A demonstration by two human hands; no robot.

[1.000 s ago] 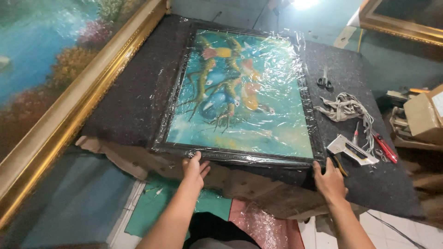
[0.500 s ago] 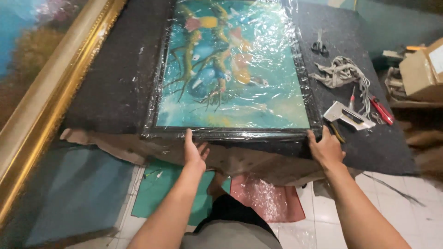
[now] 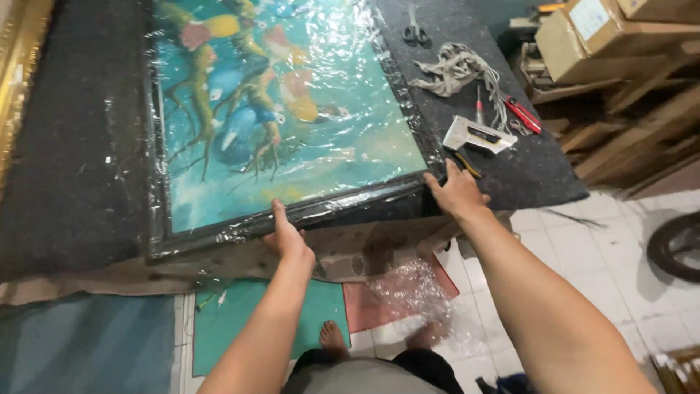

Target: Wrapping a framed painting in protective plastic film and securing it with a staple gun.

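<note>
Painting (image 3: 284, 117) has turned, long axis now slanting.

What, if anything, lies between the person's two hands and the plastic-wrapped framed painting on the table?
Nothing visible does. The left hand and the right hand both rest directly on the near edge of the painting. The staple gun lies off to the right, beside the frame's corner.

Framed painting (image 3: 284, 117) cut off at top edge; gilt frame (image 3: 18, 66) clipped at left. Cardboard boxes (image 3: 627, 29) cropped at top right. Small tools beside staple gun (image 3: 477, 135) too small to identify.
</note>
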